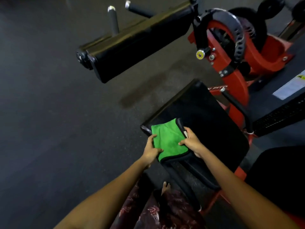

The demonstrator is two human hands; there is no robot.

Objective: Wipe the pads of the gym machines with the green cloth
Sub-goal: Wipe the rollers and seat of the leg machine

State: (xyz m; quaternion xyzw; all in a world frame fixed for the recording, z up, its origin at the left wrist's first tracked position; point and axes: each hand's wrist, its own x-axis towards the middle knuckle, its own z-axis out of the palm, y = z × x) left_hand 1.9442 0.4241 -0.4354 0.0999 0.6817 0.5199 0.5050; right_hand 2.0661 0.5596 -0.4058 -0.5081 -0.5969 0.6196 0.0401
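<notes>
Cloth (166,139): bright green, black-edged. Seat pad (209,123): black. Long roller pad (132,45), far: black. Machine frame (237,90), right: red. Floor (49,96): dark grey. Garment (148,210), near: maroon, floral print.

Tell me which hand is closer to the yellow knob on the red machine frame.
Right. The right hand grips the green cloth's right edge, on the side toward the yellow knob. The left hand holds the cloth's left edge, farther from it. Neither is close.

left grip (151,150): fingers curled, pinching | right grip (191,142): fingers curled, pinching | both arms extended forward
</notes>
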